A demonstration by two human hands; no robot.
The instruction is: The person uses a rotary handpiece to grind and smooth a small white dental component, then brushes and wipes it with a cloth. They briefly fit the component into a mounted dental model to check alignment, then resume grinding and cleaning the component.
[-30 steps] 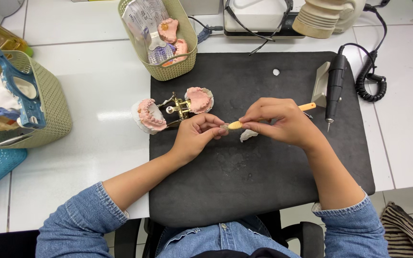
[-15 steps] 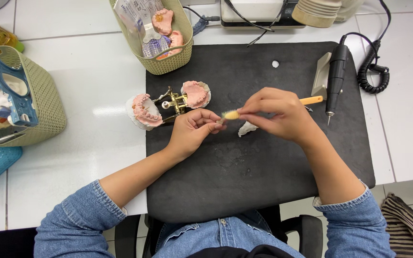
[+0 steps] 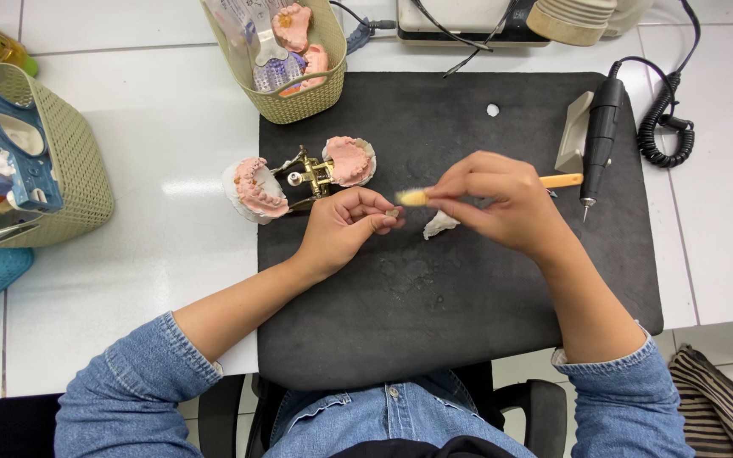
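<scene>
At the desk's centre, on the black mat (image 3: 434, 322), your right hand (image 3: 502, 203) pinches a wooden-handled brush (image 3: 553, 181), its yellow bristles aimed at your left hand (image 3: 341, 229), whose fingertips close on a tiny tooth-coloured piece (image 3: 392, 214). Toward the mat's left edge lies an opened brass articulator with pink dental casts (image 3: 299, 178); a white fragment (image 3: 439, 225) rests just below the brush.

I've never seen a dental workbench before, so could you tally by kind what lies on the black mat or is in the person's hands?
Hinged pink-and-white jaw models: 1
Brushes, in the right hand: 1
Tiny pieces pinched by the left hand: 1
White lumps: 2
Black handheld grinders: 1
Grey blocks: 1
Total: 7
</scene>
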